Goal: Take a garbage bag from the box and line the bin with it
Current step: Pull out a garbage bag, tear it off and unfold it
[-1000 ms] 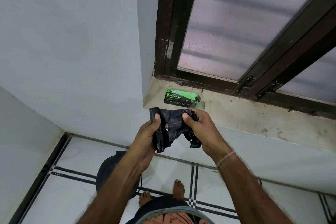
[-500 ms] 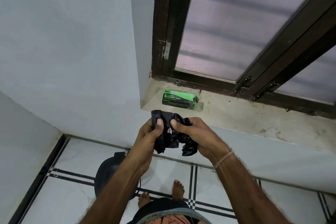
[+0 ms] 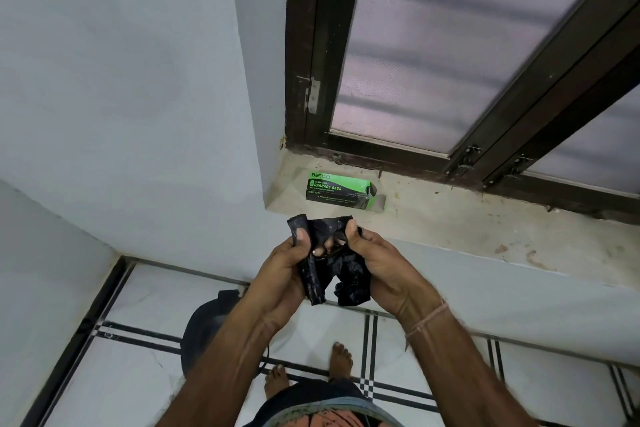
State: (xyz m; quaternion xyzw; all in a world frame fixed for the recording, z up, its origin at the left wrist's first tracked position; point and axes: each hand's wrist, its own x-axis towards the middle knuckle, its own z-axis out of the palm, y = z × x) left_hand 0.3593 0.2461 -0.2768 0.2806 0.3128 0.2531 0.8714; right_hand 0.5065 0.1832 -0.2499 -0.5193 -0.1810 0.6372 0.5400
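A crumpled black garbage bag [image 3: 327, 265] hangs between both hands at chest height. My left hand [image 3: 284, 270] pinches its left edge with the thumb on top. My right hand [image 3: 377, 262] grips its right side, thumb pressed into the folds. Behind them, the green and black garbage bag box [image 3: 341, 190] lies on the stone window sill [image 3: 485, 229] with its right end flap open. The dark bin [image 3: 204, 329] stands on the floor below, partly hidden by my left forearm.
A brown-framed frosted window [image 3: 450, 55] rises above the sill. White walls close the corner on the left. The floor [image 3: 138, 385] is white tile with black lines, and my bare feet [image 3: 341, 359] stand just right of the bin.
Both hands have drawn closer together and bunched the bag more tightly, working its top edge. The box and bin stay where they were.
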